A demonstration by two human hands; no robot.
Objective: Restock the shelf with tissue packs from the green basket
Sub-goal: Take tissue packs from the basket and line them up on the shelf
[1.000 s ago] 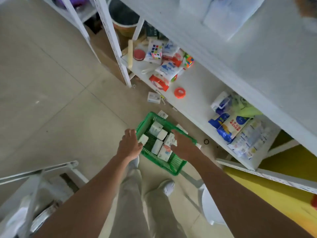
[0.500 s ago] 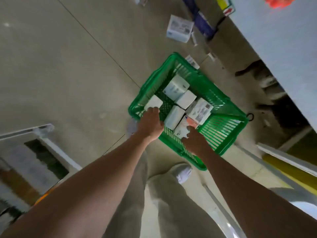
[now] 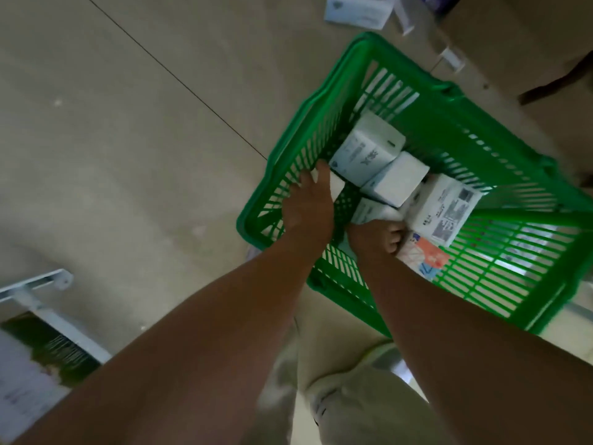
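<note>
The green basket stands on the floor right below me and holds several white tissue packs. The largest pack lies at the far left, a plain one beside it, and a printed one to the right. An orange-and-white pack lies at the near side. My left hand is inside the basket against its left wall, closed over a white pack that it mostly hides. My right hand curls around another white pack in the middle.
A white pack and small white bits lie on the tiled floor beyond the basket. A white metal frame sits at the lower left. My shoe is just in front of the basket. A dark foot shows at the upper right.
I have bent down towards the basket, so it now fills the view. Both hands went from above the rim into the basket and closed on packs.
</note>
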